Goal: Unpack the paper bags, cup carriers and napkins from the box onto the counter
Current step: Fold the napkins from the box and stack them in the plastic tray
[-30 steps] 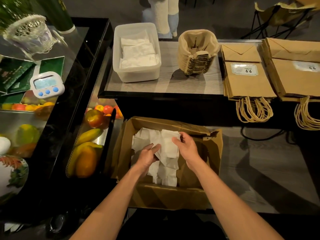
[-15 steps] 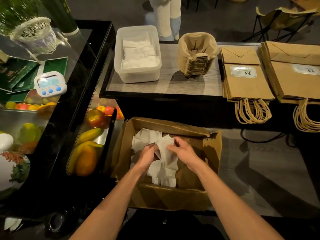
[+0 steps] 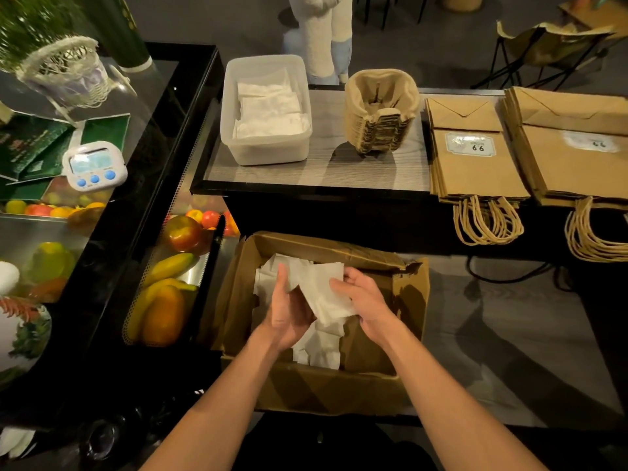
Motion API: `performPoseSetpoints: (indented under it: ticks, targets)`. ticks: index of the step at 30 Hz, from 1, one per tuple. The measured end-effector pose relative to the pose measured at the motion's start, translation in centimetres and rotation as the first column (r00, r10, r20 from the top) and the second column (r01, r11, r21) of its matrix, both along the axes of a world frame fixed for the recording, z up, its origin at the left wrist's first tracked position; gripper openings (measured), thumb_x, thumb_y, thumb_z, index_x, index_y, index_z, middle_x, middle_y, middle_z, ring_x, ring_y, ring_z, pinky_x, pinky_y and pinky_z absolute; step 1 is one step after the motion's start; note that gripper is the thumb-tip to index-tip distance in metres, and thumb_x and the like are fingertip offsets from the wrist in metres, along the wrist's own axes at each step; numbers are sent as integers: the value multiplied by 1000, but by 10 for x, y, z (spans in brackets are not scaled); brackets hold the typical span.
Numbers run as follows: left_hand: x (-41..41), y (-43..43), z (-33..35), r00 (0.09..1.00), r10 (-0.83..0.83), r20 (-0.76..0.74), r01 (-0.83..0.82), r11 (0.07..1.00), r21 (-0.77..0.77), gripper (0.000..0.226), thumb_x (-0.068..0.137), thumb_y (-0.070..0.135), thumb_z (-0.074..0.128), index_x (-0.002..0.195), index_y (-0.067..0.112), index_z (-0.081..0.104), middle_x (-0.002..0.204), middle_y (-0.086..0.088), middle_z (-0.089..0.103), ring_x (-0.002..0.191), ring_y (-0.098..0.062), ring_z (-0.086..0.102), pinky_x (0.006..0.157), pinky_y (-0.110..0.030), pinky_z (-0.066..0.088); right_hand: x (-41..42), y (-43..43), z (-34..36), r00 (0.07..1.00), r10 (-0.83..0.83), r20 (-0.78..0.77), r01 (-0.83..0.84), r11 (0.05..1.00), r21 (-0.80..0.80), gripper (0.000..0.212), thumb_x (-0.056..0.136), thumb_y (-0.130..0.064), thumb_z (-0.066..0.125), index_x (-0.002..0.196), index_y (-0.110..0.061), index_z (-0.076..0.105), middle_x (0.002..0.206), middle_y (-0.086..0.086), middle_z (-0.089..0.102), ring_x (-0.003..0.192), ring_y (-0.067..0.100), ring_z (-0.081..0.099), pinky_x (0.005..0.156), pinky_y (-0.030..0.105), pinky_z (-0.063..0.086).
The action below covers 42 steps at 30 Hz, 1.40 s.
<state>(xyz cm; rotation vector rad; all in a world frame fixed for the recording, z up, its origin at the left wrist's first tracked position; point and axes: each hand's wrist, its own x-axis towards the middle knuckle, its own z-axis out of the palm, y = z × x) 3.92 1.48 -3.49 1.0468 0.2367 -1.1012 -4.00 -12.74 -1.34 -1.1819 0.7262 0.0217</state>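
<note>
Head view, one frame. Entry as I read it from the remote station.

Both hands are inside the cardboard box (image 3: 323, 392), which sits in the lower centre of the frame with its flaps open. Left hand (image 3: 289, 314): back towards the camera, fingers pointing up and wrapped against the left side of a bunch of napkins (image 3: 326, 294). Right hand (image 3: 367, 300): fingers curled over the right edge of the same bunch. So both hands hold it, pressed between them, slightly above the box floor. I cannot count the sheets.

More loose napkins (image 3: 319, 351) lie crumpled on the box floor beneath the hands, towards the box's left half.

On the counter (image 3: 306, 171), upper centre of the frame, left to right:
- a white plastic tub (image 3: 231, 130) with flat white napkins inside;
- a stack of cup carriers (image 3: 380, 110), nested, just beside the tub;
- two stacks of paper bags (image 3: 475, 158), lying flat with their twine handles hanging over the near edge; the second stack runs off the right edge of the frame.

Left of the frame: a small white timer (image 3: 95, 164) on a dark glass top, and fruit (image 3: 166, 314) in a display case beside the box.
</note>
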Motion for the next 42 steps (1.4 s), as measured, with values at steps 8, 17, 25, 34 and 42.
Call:
performPoseSetpoints:
  ticks: [8, 17, 25, 34, 42]
  targets:
    - [-4, -6, 3, 996, -41, -82, 36, 997, -63, 47, 94, 43, 55, 132, 17, 63, 121, -17, 66, 109, -33, 64, 92, -45, 52, 3, 21, -1, 997, 80, -12, -81, 972, -220, 40, 103, -19, 56, 140, -32, 51, 129, -4, 61, 109, 12, 63, 72, 22, 57]
    - [-3, -2, -7, 986, -14, -168, -23, 976, -217, 94, 71, 65, 81, 144, 11, 57, 137, -23, 60, 126, -39, 57, 105, -51, 50, 6, 15, 12, 990, 134, -31, -137, 982, -133, 46, 101, -20, 59, 143, -36, 47, 140, -2, 57, 117, 13, 60, 80, 24, 57]
    - [3, -3, 3, 984, -171, -50, 169, 984, -52, 47, 85, 30, 55, 122, 1, 61, 104, -18, 62, 90, -27, 62, 79, -40, 51, 11, 12, 9, 911, 346, -224, -407, 665, -626, 45, 108, -34, 42, 152, -43, 35, 161, -9, 29, 151, 17, 19, 120, 40, 26]
    - [15, 28, -22, 981, 22, -194, -5, 996, 86, 52, 80, 14, 66, 131, 11, 58, 92, -13, 65, 81, -24, 66, 81, -38, 53, -2, 3, -40, 846, 342, -410, -518, 710, -477, 38, 100, -17, 59, 133, -32, 51, 133, -3, 58, 117, 16, 60, 91, 31, 56]
    - [13, 36, -24, 983, 65, -172, -25, 975, 223, 37, 93, 5, 58, 129, 11, 60, 110, -17, 64, 103, -29, 66, 88, -40, 53, -23, 24, -86, 509, 497, -703, -860, 263, -436, 74, 94, -37, 65, 154, -41, 22, 166, 3, 7, 155, 32, 2, 125, 46, 9]
